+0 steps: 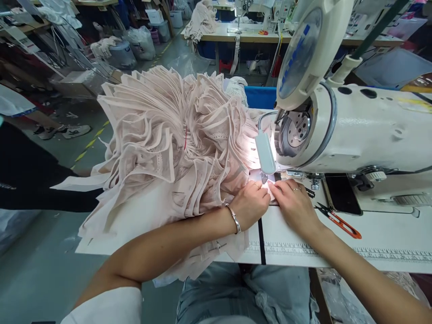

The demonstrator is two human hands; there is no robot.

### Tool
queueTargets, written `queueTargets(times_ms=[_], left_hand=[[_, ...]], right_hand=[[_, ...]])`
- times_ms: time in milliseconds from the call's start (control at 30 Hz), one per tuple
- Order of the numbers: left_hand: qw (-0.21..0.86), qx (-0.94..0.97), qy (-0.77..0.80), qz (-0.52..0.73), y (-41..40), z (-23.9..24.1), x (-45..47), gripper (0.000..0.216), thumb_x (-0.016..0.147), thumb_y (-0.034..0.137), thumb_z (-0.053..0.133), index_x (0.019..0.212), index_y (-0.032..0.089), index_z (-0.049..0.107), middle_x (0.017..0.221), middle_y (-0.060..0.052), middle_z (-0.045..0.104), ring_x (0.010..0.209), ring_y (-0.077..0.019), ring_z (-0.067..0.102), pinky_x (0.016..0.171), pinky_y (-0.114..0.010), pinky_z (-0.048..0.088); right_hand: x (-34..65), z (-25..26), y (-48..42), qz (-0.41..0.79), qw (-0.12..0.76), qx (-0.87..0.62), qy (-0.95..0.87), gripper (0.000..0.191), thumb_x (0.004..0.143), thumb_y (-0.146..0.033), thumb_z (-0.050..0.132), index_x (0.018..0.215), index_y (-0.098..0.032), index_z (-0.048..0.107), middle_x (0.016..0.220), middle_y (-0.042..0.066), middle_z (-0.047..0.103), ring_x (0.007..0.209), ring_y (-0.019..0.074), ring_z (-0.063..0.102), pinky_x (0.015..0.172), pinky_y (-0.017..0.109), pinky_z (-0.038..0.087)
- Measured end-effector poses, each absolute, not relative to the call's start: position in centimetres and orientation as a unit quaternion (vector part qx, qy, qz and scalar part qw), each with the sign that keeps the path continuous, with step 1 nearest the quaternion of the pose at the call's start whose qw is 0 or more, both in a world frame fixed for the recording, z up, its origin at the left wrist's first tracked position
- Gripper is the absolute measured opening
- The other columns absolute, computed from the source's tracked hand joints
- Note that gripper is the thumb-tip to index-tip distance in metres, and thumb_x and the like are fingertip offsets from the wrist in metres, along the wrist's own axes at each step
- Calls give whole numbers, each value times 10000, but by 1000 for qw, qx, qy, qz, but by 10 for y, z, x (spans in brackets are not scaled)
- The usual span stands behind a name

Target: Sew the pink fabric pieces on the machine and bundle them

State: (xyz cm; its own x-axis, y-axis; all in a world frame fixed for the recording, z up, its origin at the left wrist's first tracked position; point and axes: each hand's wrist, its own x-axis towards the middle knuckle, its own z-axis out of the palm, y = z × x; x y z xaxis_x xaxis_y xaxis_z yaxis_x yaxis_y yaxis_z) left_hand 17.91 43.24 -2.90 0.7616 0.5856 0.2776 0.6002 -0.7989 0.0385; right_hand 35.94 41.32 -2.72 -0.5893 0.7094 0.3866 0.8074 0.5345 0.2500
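Both my hands are at the needle area of a white sewing machine. My left hand, with a bracelet at the wrist, has its fingers closed on the edge of a pale pink fabric piece just in front of the presser foot. Thumb and fingers of my right hand press together on the same piece from the right. A lamp lights this spot brightly. Left of the needle, a large heap of pale pink fabric pieces, gathered with a red tie, spreads over the table and passes under my left forearm.
Orange-handled thread snips and a dark phone lie right of my right hand. A magnifier and small lamp hang over the needle. A ruler strip follows the front edge. Another person's leg shows at left.
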Motion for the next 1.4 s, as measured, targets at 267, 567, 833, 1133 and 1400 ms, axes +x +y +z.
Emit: queueTargets(times_ms=[267,567,833,1133,1400], left_hand=[[60,-942,-283,-169,428,-36,185,336,1012,115,325,1192,12,589,1181,-180,640,1132,-231,588,978,-366,447],[83,-938,-299,-155,430,-41,188,343,1026,129,315,1236,44,572,1227,-170,634,1186,-225,584,935,-335,480],[85,-934,-298,-176,433,-46,188,319,1026,126,334,1193,47,595,1201,-156,647,1164,-224,598,934,-337,491],[85,-934,-294,-187,438,-50,184,315,1022,113,340,1219,50,577,1207,-163,642,1195,-222,580,929,-338,483],[84,-934,-314,-151,439,-43,184,313,1008,99,337,1203,68,580,1179,-130,643,970,-225,605,793,-347,487]], right_hand=[[365,-35,422,-136,123,-476,-860,456,935,-45,291,1224,-160,624,1147,107,692,1017,239,593,931,409,407],[375,-56,428,-99,164,-481,-856,519,913,-29,286,1305,-167,598,1221,117,669,1092,235,613,980,442,459],[373,-55,428,-109,147,-491,-851,506,916,-17,317,1314,-174,587,1246,97,661,1125,237,608,980,427,462],[372,-52,430,-98,101,-527,-838,523,898,-42,327,1310,-208,603,1144,109,683,1073,262,610,984,442,446],[367,-40,432,-37,47,-566,-822,529,893,-54,332,1306,-225,616,870,95,677,852,254,626,884,411,446]])
